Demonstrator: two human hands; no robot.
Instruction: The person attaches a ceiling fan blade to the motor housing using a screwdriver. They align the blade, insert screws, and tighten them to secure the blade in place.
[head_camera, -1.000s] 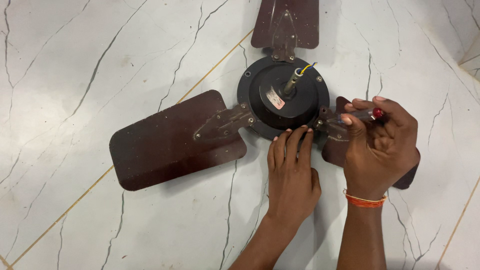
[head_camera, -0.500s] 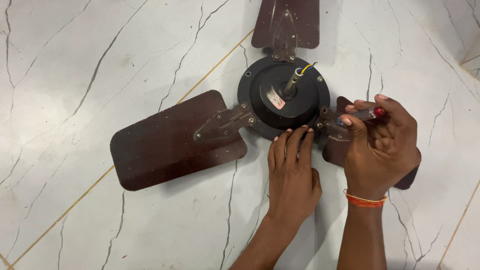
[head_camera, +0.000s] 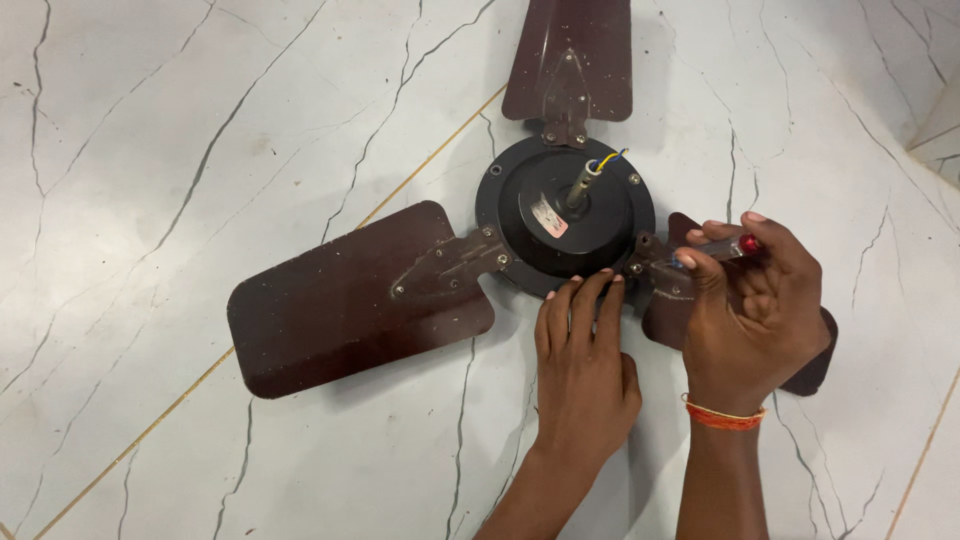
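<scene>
Little has shifted since earlier: beside the motor hub (head_camera: 565, 215), the right hand (head_camera: 755, 315) grips a red-handled screwdriver (head_camera: 722, 248) at the blade bracket screw (head_camera: 634, 268), left hand (head_camera: 585, 365) flat, empty, steadying; turning needs firm seating.

This looks like a room in a home, with the work done straight on the floor rather than at a bench. The floor (head_camera: 200, 130) fills the whole frame: large polished white marble-look tiles with grey veins, glossy enough to carry soft reflections. Thin gold-coloured joint strips (head_camera: 130, 445) run diagonally from the lower left toward the centre, a finish typical of a living space. At the far right edge, near the top, a pale cream surface (head_camera: 940, 135) cuts in at an angle; what it is cannot be told. A household ceiling fan (head_camera: 565, 215) with brown blades lies flat on the tiles at upper centre.
</scene>
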